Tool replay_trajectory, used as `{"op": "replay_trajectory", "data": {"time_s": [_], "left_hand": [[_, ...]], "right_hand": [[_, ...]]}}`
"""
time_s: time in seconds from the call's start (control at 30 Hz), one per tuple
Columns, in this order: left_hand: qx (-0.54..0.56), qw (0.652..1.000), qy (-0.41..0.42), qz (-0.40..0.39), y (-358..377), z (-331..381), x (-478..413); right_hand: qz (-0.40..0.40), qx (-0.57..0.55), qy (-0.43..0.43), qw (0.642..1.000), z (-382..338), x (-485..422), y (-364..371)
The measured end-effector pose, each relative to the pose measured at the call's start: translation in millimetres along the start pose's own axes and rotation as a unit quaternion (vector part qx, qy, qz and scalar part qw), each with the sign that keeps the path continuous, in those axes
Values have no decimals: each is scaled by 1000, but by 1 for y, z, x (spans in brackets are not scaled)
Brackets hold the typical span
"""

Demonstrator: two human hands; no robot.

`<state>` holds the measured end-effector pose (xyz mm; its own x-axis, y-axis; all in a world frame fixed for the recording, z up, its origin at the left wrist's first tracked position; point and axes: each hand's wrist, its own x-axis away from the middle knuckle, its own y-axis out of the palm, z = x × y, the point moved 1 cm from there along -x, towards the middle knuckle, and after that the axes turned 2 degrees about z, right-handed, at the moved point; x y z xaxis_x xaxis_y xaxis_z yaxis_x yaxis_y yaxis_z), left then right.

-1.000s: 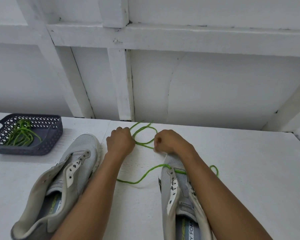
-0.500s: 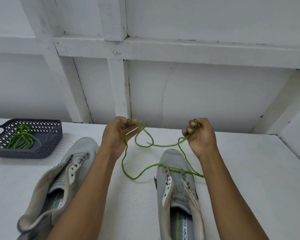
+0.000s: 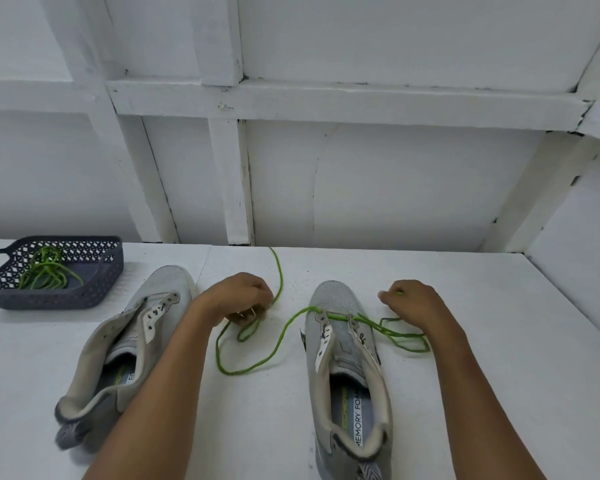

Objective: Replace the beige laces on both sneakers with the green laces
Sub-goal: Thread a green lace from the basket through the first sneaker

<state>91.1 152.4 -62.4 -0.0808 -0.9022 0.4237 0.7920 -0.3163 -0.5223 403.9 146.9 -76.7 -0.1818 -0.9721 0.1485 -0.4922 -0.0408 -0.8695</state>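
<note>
The spare lace (image 3: 45, 271) sits in the basket (image 3: 66, 299), with the left sneaker (image 3: 132, 341) unlaced beside it. Our left hand (image 3: 238, 296) curls round one end of the thin green lace (image 3: 336, 317), which is threaded only through the right sneaker's (image 3: 343, 358) lowest eyelets. Our right hand (image 3: 413, 306) pinches the other end. Next, we judge, we even the ends and cross upward.

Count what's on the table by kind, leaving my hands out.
Basket: 1
Sneakers: 2, left and right
Green laces: 2, one through the right sneaker's front eyelets, one bunch in the basket, counted as one
Beige laces: 0 in view
Total: 5
</note>
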Motion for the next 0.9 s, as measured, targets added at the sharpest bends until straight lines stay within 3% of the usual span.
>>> {"op": "replay_trajectory", "data": {"time_s": [0.1,0.27,0.37,0.8,0.9], "left_hand": [[-12,1000,11,13,-4,5,-2],[-56,983,41,171,-3,13,-20],[-76,972,53,214,1,16,-32],[-256,940,29,223,18,37,-91],[-254,941,31,221,22,39,-98]], "right_hand": [[17,-37,-34,999,-2,9,1],[70,-93,-92,989,-13,23,3],[79,-113,-100,985,-15,27,5],[93,-163,-100,977,-19,14,7],[78,-173,-94,977,-24,8,7]]}}
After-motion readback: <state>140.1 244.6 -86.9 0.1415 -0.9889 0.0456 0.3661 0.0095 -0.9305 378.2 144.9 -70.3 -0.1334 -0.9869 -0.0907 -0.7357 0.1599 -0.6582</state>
